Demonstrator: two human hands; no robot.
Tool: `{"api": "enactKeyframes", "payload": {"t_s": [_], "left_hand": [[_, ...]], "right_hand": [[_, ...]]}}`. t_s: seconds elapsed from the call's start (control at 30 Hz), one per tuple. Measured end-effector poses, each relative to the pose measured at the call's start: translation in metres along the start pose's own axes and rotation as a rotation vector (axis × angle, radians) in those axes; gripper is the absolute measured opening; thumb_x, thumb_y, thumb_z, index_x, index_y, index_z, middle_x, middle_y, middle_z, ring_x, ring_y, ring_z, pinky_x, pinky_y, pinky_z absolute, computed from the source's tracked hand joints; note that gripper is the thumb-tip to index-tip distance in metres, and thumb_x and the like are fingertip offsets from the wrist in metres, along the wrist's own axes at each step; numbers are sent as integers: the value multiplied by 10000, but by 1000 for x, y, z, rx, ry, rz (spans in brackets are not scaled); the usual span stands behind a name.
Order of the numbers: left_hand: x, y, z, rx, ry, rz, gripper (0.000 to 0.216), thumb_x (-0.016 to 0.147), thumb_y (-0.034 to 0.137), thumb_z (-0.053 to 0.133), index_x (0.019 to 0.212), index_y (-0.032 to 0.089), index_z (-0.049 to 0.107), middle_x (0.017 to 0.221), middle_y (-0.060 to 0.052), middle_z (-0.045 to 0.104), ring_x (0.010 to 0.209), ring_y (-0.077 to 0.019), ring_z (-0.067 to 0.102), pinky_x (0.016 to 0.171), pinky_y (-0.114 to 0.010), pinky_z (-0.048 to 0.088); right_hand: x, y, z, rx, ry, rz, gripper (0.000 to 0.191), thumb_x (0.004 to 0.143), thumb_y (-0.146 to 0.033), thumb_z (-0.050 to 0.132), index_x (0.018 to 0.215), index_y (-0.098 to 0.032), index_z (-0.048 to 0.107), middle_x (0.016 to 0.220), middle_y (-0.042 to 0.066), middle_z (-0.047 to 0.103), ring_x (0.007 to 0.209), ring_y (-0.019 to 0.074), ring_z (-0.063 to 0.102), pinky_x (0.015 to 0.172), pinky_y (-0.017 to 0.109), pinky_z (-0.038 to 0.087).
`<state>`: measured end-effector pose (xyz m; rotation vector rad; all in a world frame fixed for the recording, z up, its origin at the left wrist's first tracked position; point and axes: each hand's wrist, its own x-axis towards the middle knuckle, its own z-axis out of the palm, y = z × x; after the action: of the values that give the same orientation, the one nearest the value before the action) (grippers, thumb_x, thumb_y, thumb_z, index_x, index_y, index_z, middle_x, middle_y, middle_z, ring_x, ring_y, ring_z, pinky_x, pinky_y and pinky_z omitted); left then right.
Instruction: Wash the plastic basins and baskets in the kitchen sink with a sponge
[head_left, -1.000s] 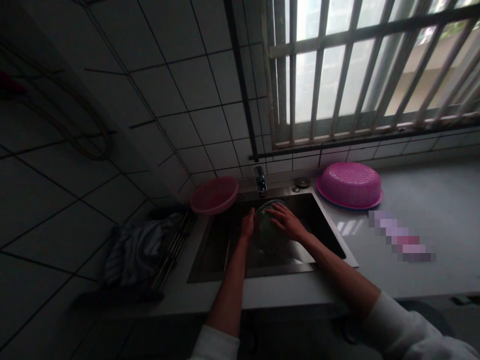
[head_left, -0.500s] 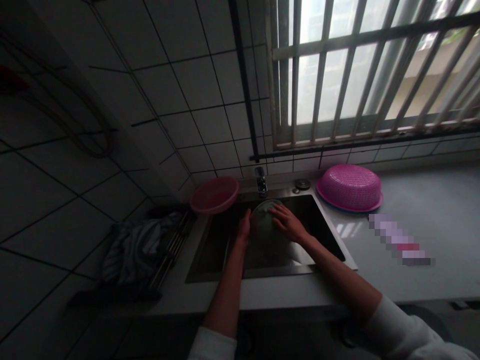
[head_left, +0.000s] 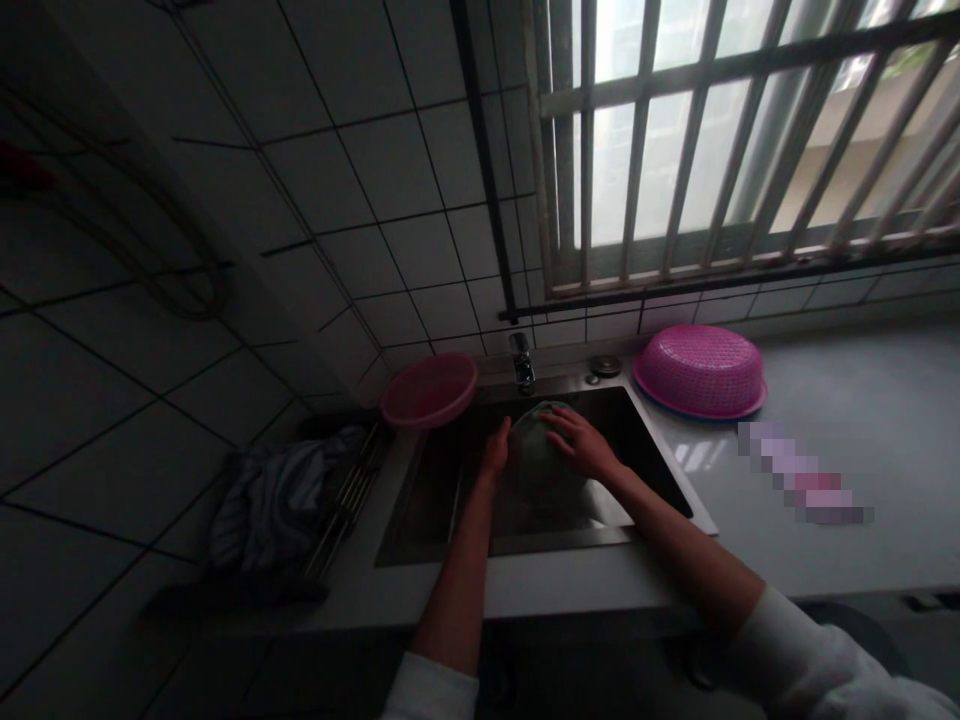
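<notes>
A pale, round plate [head_left: 536, 448] is tilted under the tap [head_left: 522, 358], inside the steel sink [head_left: 547, 540]. My left hand [head_left: 495, 452] is closed on its left edge, thumb pointing up. Across the plate's upper right part lies my right hand [head_left: 583, 445], fingers stretched out and slightly spread over its surface. Dim light hides the lower rim of the plate and whether anything thin is under my right fingers.
A pink basin [head_left: 431, 390] stands at the sink's back left corner. An upturned magenta basket [head_left: 701, 370] sits on the counter [head_left: 900, 420] to the right, near a blurred-out item. A striped cloth [head_left: 266, 500] lies at left beside metal rods. Barred window behind.
The plate and both hands have shifted slightly, with the right fingers moving a little to the right across the plate. The left hand keeps its hold on the edge.
</notes>
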<state>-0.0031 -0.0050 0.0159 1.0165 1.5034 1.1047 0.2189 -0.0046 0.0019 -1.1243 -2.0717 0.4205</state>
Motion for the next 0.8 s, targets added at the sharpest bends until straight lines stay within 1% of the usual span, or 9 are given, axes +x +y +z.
{"api": "enactKeyframes", "payload": {"t_s": [0.1, 0.23, 0.3, 0.37, 0.47, 0.57, 0.67, 0.73, 0.8], "left_hand": [[0, 0, -1, 2, 0, 25, 788, 717, 922, 570, 790, 155, 739, 758, -72, 740, 740, -233, 680, 688, -334, 492], [2, 1, 1, -12, -14, 68, 778, 736, 893, 589, 898, 155, 777, 917, -106, 789, 945, -278, 714, 840, -366, 526], [2, 0, 3, 33, 11, 112, 733, 755, 865, 600, 899, 169, 784, 997, -119, 797, 1073, -298, 700, 939, -376, 508], [2, -1, 4, 70, 11, 126, 727, 765, 864, 587, 888, 175, 783, 1025, -126, 796, 1104, -301, 690, 953, -371, 500], [3, -4, 4, 95, -58, 68, 792, 761, 920, 513, 817, 169, 759, 889, -115, 774, 937, -283, 704, 810, -353, 515], [6, -5, 2, 176, -54, 37, 767, 773, 905, 517, 723, 166, 717, 736, -82, 712, 773, -248, 666, 700, -331, 482], [9, -3, -1, 308, 60, 159, 547, 876, 684, 583, 776, 165, 722, 795, -79, 726, 808, -242, 664, 750, -333, 489], [7, 0, -3, 376, 188, 307, 322, 927, 456, 571, 925, 181, 737, 960, -92, 762, 921, -240, 687, 855, -339, 500], [4, 4, -3, 423, 266, 394, 270, 932, 291, 518, 1083, 213, 728, 1124, -98, 767, 1034, -228, 697, 944, -336, 491]], "right_hand": [[2, 11, -1, 25, 101, 144, 471, 1081, -364, 422, 1496, -236, 606, 1565, 110, 558, 1462, 283, 513, 1210, 511, 437], [-9, -22, 13, -129, -36, -154, 432, 1032, -336, 564, 1457, -315, 640, 1643, 48, 467, 1578, 350, 311, 1272, 663, 239], [-12, -37, 18, -154, -157, -312, 380, 997, -314, 632, 1368, -348, 704, 1609, 17, 515, 1573, 351, 320, 1281, 678, 188], [-12, -37, 18, -138, -193, -349, 373, 976, -271, 651, 1331, -357, 726, 1588, 3, 540, 1562, 333, 349, 1290, 645, 207], [-5, -15, 9, -48, -49, -147, 417, 998, -262, 593, 1399, -327, 685, 1596, 32, 529, 1534, 298, 408, 1261, 558, 344], [0, 11, 4, 48, 85, 108, 439, 1037, -319, 523, 1456, -272, 643, 1557, 89, 567, 1449, 276, 527, 1207, 496, 444], [0, 19, 9, 59, 64, 155, 452, 1049, -336, 505, 1475, -248, 628, 1555, 108, 566, 1443, 270, 535, 1213, 473, 443], [-1, 13, 16, 51, 15, 102, 455, 1056, -329, 500, 1492, -258, 610, 1584, 108, 535, 1457, 264, 519, 1217, 465, 437], [-2, 1, 23, 36, -28, 33, 462, 1065, -308, 485, 1515, -271, 585, 1601, 108, 515, 1466, 263, 508, 1222, 473, 428]]}}
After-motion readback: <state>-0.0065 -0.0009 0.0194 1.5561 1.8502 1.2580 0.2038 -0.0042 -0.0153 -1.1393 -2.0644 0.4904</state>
